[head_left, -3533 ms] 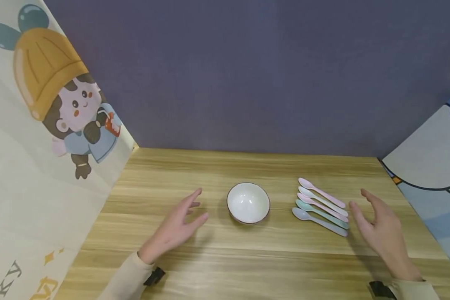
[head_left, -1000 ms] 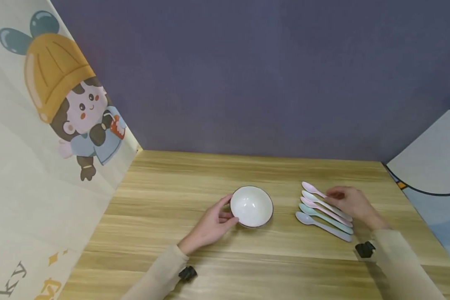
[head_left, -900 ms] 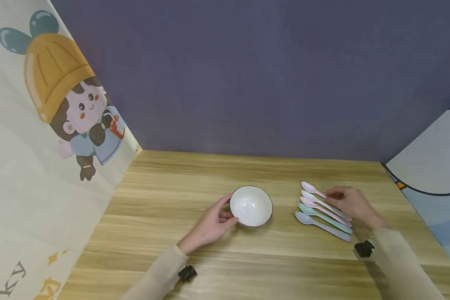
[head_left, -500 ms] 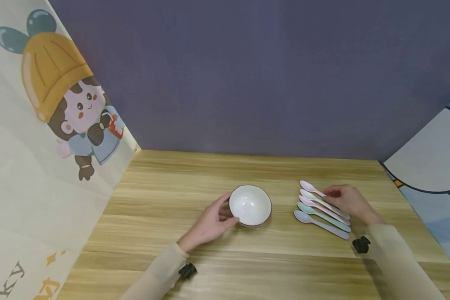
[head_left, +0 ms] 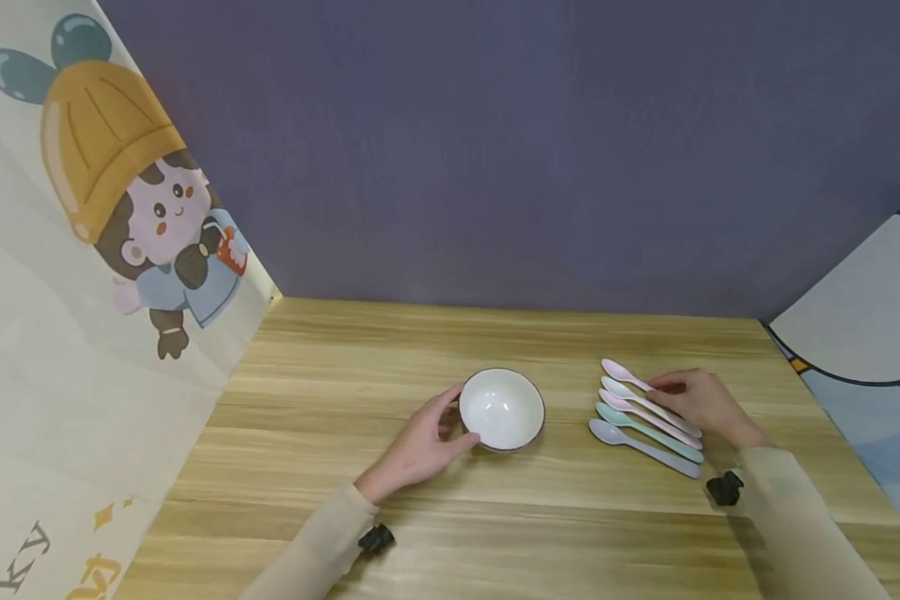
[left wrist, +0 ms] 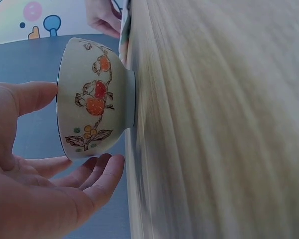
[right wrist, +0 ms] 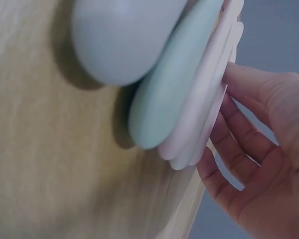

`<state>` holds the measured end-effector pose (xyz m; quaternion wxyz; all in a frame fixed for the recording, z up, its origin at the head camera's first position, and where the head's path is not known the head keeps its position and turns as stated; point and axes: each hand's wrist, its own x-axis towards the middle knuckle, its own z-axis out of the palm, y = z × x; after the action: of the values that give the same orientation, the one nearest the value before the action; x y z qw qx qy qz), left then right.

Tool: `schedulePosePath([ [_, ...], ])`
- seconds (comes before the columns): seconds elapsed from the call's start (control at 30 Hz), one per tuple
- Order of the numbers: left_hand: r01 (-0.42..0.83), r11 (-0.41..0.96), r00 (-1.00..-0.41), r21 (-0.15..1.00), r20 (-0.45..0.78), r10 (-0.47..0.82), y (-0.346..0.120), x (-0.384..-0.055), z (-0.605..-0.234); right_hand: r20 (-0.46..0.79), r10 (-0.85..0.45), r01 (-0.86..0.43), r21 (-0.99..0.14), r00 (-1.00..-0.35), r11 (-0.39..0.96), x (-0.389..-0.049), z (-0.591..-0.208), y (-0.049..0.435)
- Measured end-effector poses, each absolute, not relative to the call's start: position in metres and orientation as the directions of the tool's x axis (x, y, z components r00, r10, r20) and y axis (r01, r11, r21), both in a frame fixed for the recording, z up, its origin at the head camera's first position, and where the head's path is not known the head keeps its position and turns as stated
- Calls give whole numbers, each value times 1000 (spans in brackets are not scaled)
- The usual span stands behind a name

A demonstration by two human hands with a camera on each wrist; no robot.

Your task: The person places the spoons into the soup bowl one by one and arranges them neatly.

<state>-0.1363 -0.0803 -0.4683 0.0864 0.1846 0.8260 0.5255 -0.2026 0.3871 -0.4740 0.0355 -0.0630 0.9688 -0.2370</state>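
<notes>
Left hand (head_left: 417, 443) and right hand (head_left: 699, 403) have moved inward since earliest frame. Left grips bird-painted bowl (head_left: 501, 410) on wood-grain table (head_left: 390, 350); right pinches farthest pink spoon (head_left: 622, 373) beside four other spoons (head_left: 648, 418), handle mostly hidden from us in head view.

We see a white bowl (head_left: 501, 408) upright on the tabletop (head_left: 435, 542), dark-rimmed, with red and orange birds painted outside. To its right, slanting side by side, heads toward it, lie a pink spoon (head_left: 619, 372), a white spoon (head_left: 618, 387), a second pink spoon (head_left: 645, 414), a mint spoon (head_left: 648, 430) and, nearest us, a lavender spoon (head_left: 645, 449). Whether the three farther ones touch, we cannot tell.
</notes>
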Motion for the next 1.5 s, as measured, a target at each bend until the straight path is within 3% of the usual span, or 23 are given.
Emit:
schedulePosePath([
  [0.93, 216, 377, -913, 901, 49, 404, -81, -138, -470, -41, -131, -92, -512, -991, 854, -200, -462, 392],
  [1.5, 226, 373, -909, 900, 57, 412, -82, -137, -470, 65, -246, -248, -459, -967, 853, -192, -429, 363],
])
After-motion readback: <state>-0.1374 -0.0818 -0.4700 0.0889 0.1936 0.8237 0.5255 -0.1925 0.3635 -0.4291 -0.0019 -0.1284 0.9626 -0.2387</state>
